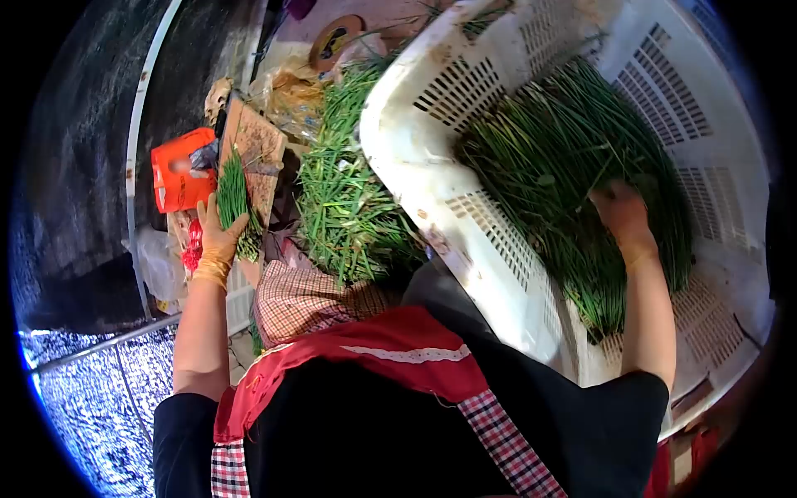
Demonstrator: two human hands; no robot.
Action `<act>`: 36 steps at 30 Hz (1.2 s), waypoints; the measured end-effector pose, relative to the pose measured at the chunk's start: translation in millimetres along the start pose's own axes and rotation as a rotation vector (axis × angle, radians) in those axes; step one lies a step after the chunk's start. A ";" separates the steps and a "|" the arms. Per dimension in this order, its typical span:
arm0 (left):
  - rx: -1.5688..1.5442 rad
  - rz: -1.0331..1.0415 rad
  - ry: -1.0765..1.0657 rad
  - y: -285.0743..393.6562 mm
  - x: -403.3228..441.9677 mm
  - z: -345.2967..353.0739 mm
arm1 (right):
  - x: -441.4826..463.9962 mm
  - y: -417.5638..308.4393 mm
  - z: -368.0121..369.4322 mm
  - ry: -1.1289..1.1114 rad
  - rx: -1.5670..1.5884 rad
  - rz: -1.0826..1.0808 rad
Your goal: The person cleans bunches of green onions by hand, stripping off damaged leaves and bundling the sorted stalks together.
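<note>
My left hand (217,241), in a thin yellowish glove, is at a small bunch of green chives (233,189) on a wooden board (253,149). Its thumb lies across the bunch, with the fingers along the left side. On the right, a large white plastic crate (448,178) with slotted walls holds a thick heap of long chives (573,124). My right hand (621,217), gloved alike, reaches down onto this heap. Motion blurs its fingers, and some are hidden, so I cannot see whether they grip any stems.
A loose pile of chives (353,207) lies between the board and the crate. Left of the board are an orange-red bag (181,174) and a bundle of red ties (193,247). Clear plastic wrapping (290,95) and a roll of tape (336,41) lie farther back.
</note>
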State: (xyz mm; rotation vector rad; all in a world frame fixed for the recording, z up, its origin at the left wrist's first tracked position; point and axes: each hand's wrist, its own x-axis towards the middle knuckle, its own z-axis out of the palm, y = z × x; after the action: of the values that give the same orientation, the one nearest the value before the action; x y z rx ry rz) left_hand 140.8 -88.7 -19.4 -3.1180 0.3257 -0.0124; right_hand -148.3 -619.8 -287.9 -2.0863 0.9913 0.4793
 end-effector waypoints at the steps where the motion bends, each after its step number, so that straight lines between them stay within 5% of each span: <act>1: 0.089 0.025 0.020 -1.8 -1.3 1.4 | 10.1 -35.5 6.6 0.028 0.213 -0.131; 2: 0.061 0.076 0.037 1.1 -3.4 1.3 | 22.2 -63.8 16.2 0.054 0.428 -0.258; 4: 0.045 0.135 0.063 3.0 -4.8 3.3 | 54.2 -114.9 47.0 0.339 -0.064 -0.489; 5: 0.027 0.210 0.083 4.9 -3.7 5.0 | 62.1 -137.6 54.5 0.339 -0.065 -0.501; 8: -0.092 0.209 0.065 5.2 -1.6 8.4 | 75.5 -185.7 77.5 0.265 -0.388 -0.214; 13: -0.169 0.206 0.050 17.6 -3.4 13.4 | 77.8 -206.2 112.0 0.341 -0.424 -0.155; 16: -0.103 0.231 0.060 16.8 -1.0 17.3 | 87.6 -209.8 107.0 0.070 -0.491 -0.096; 19: -0.084 0.263 0.059 13.2 2.9 23.0 | 85.2 -217.7 98.3 0.032 -0.433 -0.010; 23: -0.116 0.250 0.037 16.9 2.8 23.7 | 80.8 -221.8 93.9 -0.028 -0.386 0.011; 25: -0.173 0.239 0.050 15.4 2.5 24.8 | 70.0 -217.7 100.2 0.263 -0.474 -0.183; 31: -0.155 0.245 0.088 11.9 -1.2 26.0 | 66.5 -183.6 168.5 0.307 -0.451 -0.307; 32: -0.095 0.250 0.083 14.3 -3.5 24.1 | 47.6 -201.8 133.7 0.075 -0.400 -0.237; 36: -0.126 0.242 0.076 14.6 -1.4 28.9 | 51.0 -207.1 122.9 0.022 -0.384 -0.221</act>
State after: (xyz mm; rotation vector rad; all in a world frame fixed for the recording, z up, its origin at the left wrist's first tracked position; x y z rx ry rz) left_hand 136.7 -102.5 -48.4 -3.1825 0.7304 -0.1137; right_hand 43.6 -465.9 -298.3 -2.5130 0.7079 0.5675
